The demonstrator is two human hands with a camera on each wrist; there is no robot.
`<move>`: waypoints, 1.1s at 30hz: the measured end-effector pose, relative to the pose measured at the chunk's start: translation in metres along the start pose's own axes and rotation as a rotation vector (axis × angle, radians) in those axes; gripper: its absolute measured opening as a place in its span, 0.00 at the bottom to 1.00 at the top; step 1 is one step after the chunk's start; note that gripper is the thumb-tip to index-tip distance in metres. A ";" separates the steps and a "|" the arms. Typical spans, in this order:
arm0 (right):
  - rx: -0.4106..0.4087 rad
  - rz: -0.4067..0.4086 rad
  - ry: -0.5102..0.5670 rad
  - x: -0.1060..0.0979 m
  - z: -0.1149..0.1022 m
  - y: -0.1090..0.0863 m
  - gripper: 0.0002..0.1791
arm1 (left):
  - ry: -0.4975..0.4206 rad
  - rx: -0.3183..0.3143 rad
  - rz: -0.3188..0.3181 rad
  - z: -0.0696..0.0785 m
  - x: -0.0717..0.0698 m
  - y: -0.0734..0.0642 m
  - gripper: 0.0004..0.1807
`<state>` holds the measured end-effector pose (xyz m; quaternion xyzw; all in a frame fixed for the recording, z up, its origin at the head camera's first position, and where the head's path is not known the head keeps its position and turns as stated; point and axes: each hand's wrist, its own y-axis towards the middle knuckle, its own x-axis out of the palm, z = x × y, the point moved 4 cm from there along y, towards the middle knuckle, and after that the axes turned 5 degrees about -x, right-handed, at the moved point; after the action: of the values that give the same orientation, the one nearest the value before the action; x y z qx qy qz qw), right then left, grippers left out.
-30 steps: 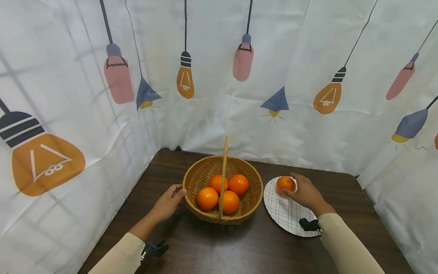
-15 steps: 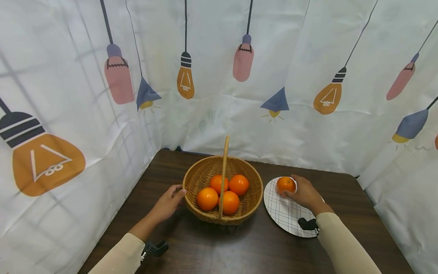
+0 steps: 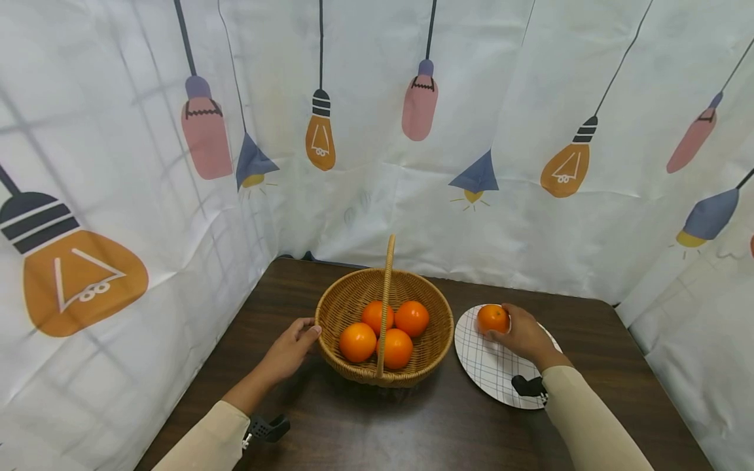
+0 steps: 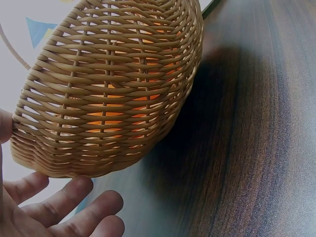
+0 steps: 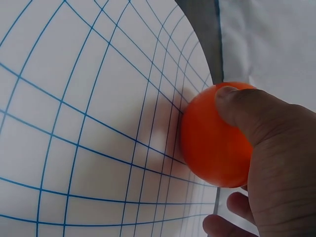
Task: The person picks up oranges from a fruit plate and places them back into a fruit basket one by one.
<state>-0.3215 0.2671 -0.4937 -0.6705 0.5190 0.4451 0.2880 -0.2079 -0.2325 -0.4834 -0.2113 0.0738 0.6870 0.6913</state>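
Note:
A round wicker basket (image 3: 438, 307) with a tall arched handle holds several oranges (image 3: 357, 342) on the dark wooden table. At its left side my left hand (image 3: 293, 348) holds the rim; the left wrist view shows the thumb (image 4: 5, 126) at the edge and fingertips (image 4: 81, 186) against the woven wall (image 4: 108, 98). My right hand (image 3: 526, 335) grips a single orange (image 3: 492, 319) over the far part of a white plate (image 3: 491, 373) with blue grid lines. In the right wrist view, the thumb (image 5: 237, 103) presses on this orange, whose far side is hidden behind the hand.
The brown table (image 3: 377, 432) reaches back to a white curtain (image 3: 365, 209) printed with hanging lamps and bulbs. The same cloth closes off the left and right sides. Basket and plate stand close together, the plate on the right.
My right hand has shifted very slightly with its fingers around the orange on the plate. My left hand and the basket have stayed in place.

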 end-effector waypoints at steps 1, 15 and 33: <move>0.001 -0.002 0.003 0.000 0.000 0.000 0.47 | 0.002 -0.001 0.000 0.000 0.000 0.000 0.30; 0.067 -0.044 0.088 0.000 0.005 -0.004 0.50 | 0.001 0.006 0.002 0.000 0.001 0.001 0.29; -0.084 0.058 0.060 -0.030 -0.033 -0.010 0.45 | 0.005 0.011 0.011 0.000 0.001 0.002 0.30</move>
<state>-0.3037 0.2553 -0.4532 -0.6799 0.5275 0.4541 0.2310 -0.2097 -0.2319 -0.4836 -0.2091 0.0805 0.6899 0.6884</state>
